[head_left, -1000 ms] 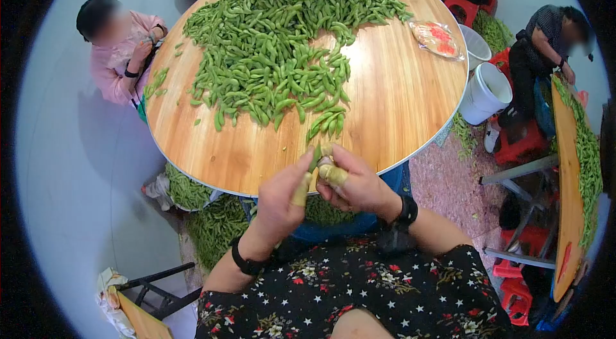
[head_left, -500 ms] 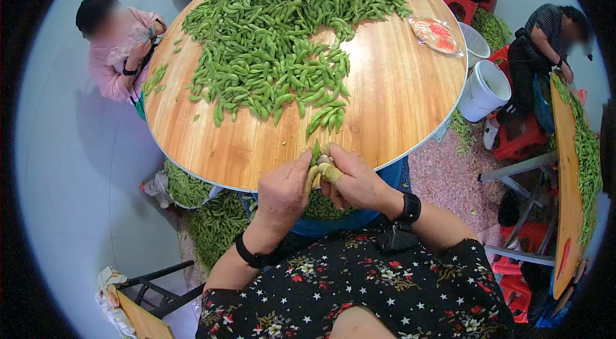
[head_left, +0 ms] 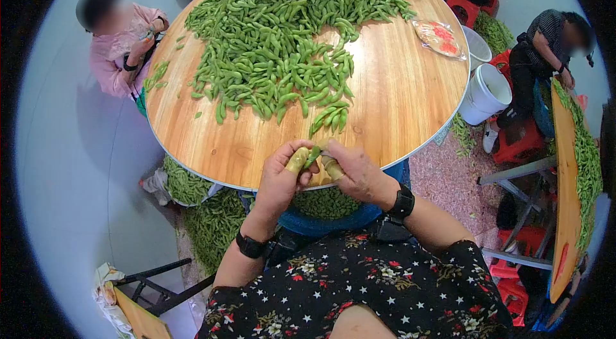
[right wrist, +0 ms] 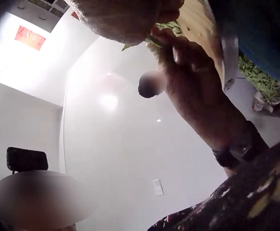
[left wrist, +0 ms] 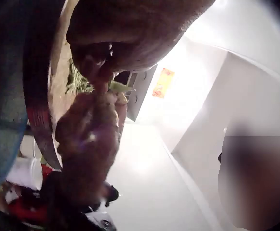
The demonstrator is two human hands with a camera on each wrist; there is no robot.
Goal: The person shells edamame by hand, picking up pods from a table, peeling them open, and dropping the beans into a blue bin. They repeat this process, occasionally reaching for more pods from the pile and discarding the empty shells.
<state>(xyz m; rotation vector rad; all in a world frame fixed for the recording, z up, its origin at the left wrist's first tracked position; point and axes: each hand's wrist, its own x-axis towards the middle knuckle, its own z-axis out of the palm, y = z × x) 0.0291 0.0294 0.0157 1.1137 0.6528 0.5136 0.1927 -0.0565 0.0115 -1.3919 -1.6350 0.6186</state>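
A green soybean pod (head_left: 312, 157) is held between both hands at the near edge of the round table (head_left: 391, 114). My left hand (head_left: 282, 175) pinches it between thumb and fingers. The curled fingers of my right hand (head_left: 357, 172) grip the pod's upper end. Both thumbs wear yellow-green covers. In the left wrist view the pod (left wrist: 120, 87) shows between the two sets of fingertips. Just beyond the hands, a few loose pods (head_left: 332, 118) trail from a large pile of pods (head_left: 276, 37). Below the hands, a blue tub (head_left: 307, 223) contains shelled green beans (head_left: 327, 204).
A wrapped packet (head_left: 440, 39) lies at the table's right side. White buckets (head_left: 486, 96) stand beyond that edge. Heaped pods (head_left: 215, 230) cover the floor at left. A person in pink (head_left: 119, 50) sits at left, another person (head_left: 545, 50) at right by a second table (head_left: 564, 211).
My left hand has turned, so its covered thumb now faces up along the pod. The pod tilts more to the right. My right hand stays close by, its thumb shifted slightly.
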